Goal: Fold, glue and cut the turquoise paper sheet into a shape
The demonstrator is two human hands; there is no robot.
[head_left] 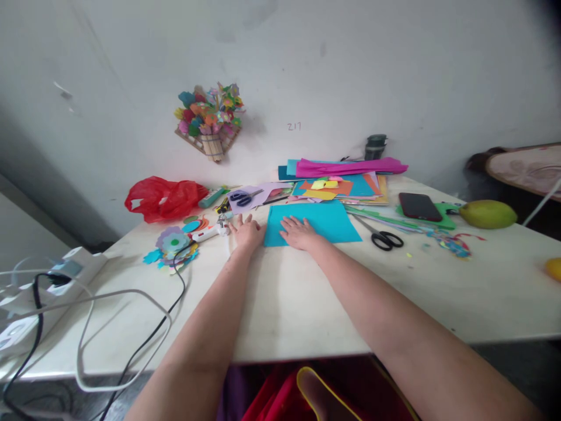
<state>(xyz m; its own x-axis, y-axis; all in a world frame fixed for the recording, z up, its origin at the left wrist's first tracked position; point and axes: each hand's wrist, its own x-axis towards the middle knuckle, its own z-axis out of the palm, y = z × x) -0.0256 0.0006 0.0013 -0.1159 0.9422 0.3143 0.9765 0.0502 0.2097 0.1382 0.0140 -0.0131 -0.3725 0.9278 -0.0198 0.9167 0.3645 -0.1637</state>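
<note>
A sheet of bright blue paper point(335, 225) lies flat on the table in front of me. My right hand point(298, 233) rests flat on its left part with the fingers stretched out. Beside the sheet's left edge, my left hand point(246, 231) touches down with its fingers spread and nothing in them. Just left of that hand lies a white glue gun point(205, 234) with a black cord. Black-handled scissors point(385, 240) lie to the right of the sheet, blades toward it.
Layered paper flowers point(173, 242), a red plastic bag point(164, 197) and dark-handled scissors point(242, 199) lie to the left. Stacked coloured papers point(350, 169) stand behind. Rightward are a phone point(419, 207) and a yellow-green fruit point(488, 214). Cords trail from a power strip point(65, 286).
</note>
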